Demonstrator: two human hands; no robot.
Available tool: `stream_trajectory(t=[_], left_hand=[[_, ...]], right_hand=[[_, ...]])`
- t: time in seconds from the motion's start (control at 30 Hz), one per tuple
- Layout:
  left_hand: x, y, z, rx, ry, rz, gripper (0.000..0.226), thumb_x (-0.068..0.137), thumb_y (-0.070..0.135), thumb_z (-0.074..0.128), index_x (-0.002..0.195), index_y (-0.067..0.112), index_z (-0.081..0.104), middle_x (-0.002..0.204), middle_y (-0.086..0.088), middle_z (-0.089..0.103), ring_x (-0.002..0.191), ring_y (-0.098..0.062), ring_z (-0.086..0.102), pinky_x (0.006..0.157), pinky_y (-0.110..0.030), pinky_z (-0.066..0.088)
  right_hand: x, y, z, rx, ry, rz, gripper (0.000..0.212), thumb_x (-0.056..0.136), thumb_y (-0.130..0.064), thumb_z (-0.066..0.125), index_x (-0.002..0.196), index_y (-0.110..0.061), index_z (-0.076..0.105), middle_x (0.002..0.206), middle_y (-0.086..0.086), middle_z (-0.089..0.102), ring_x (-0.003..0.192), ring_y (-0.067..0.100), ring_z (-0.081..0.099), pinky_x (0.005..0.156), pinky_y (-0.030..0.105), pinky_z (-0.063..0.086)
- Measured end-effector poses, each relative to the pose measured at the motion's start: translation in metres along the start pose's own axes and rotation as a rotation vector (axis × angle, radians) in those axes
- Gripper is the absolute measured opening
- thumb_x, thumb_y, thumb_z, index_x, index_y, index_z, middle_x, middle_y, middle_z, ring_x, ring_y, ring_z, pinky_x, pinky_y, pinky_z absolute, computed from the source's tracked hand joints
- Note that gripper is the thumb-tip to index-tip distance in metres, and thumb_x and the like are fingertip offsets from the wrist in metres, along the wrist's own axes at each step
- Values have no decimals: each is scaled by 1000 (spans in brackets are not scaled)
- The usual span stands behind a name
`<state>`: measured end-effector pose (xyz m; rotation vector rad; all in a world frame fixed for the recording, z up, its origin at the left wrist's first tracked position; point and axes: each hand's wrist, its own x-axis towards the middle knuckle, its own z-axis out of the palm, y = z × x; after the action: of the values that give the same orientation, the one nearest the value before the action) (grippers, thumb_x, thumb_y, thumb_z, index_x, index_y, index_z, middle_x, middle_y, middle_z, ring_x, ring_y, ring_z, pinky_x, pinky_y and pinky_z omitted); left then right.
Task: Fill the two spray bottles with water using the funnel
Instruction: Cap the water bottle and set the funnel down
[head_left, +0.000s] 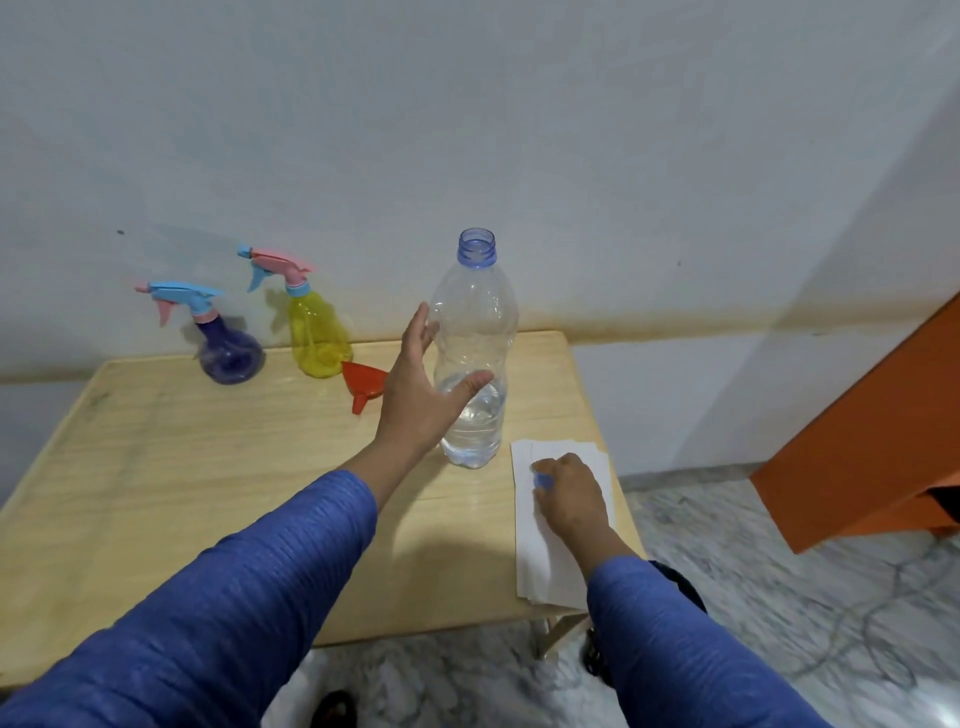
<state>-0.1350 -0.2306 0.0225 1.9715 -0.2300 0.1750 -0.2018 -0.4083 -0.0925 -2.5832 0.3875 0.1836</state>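
Note:
A tall clear water bottle (475, 332) stands uncapped near the table's right side, holding water in its lower part. My left hand (421, 387) is spread open just left of it, the thumb in front of the bottle. My right hand (569, 491) pinches the blue bottle cap (543, 480) over a white paper towel (550, 551). A purple spray bottle (228, 348) and a yellow spray bottle (314, 332) stand at the back left by the wall, both with their trigger heads on. A red funnel (363, 384) lies on its side beside the yellow one.
The wooden table (182, 467) ends close to my right hand, with marble floor (779, 597) beyond. An orange cabinet (883, 441) stands at the right. A white wall rises right behind the table.

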Motion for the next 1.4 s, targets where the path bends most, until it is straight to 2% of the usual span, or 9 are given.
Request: stream_trajectory(t=[0.2,0.4,0.53,0.63,0.73,0.87,1.0,1.23,1.4], left_hand=[[0,2,3,-18,11,13,85,74,36,75,143,29,24,138,7,47,120,1,41,106,-29,36],[0,1,2,-48,-4,8,80,76,32,74,141,29,27,139,3,47,126,-8,43,105,-26,36],[0,1,3,-54,-3,8,79,77,32,74,141,28,27,138,2,47,125,-10,45,100,-22,36],[1,1,2,-63,-5,7,79,76,33,74,140,28,28,137,2,48,125,-10,45,99,-21,36],[2,0,2,-58,-12,7,79,75,35,74,140,29,29,138,2,48,125,-11,45,100,-24,37],[4,-1,0,-63,-10,3,77,76,35,74,139,29,30,137,3,49,124,-10,46,101,-27,38],[5,-1,1,-79,-13,-5,76,76,33,74,138,30,30,137,3,49,124,-10,46,101,-27,38],[4,-2,2,-87,-2,14,77,75,34,75,138,31,31,137,1,49,124,-11,47,104,-32,40],[3,-3,1,-111,-4,2,76,76,32,74,138,32,30,137,2,49,123,-8,46,102,-25,37]], right_hand=[[9,-33,-31,460,240,27,40,89,-16,55,129,-12,56,113,15,59,102,27,61,83,21,40],[14,-108,-119,995,497,-59,26,85,-15,62,111,-16,59,93,-8,59,76,1,58,64,1,41],[5,-145,-160,1307,488,-256,19,84,-8,67,98,-15,56,89,-4,60,73,-4,58,70,8,47],[3,-161,-172,1244,411,-435,18,85,-5,65,94,-17,56,95,-1,63,84,1,61,78,15,49],[5,-164,-169,1047,338,-533,25,85,0,62,107,-13,58,104,-3,62,95,4,60,83,17,48],[9,-164,-169,856,248,-585,43,89,-1,57,129,-14,53,120,-1,59,109,13,58,94,21,47],[13,-164,-182,677,183,-609,44,90,-6,57,131,-20,53,123,-2,56,110,13,56,94,23,47],[10,-170,-177,886,165,-515,31,85,-3,64,115,-12,64,117,10,59,90,6,58,77,12,47],[5,-177,-171,965,286,-476,17,76,-4,74,85,-17,69,103,6,67,92,11,62,88,26,52]])
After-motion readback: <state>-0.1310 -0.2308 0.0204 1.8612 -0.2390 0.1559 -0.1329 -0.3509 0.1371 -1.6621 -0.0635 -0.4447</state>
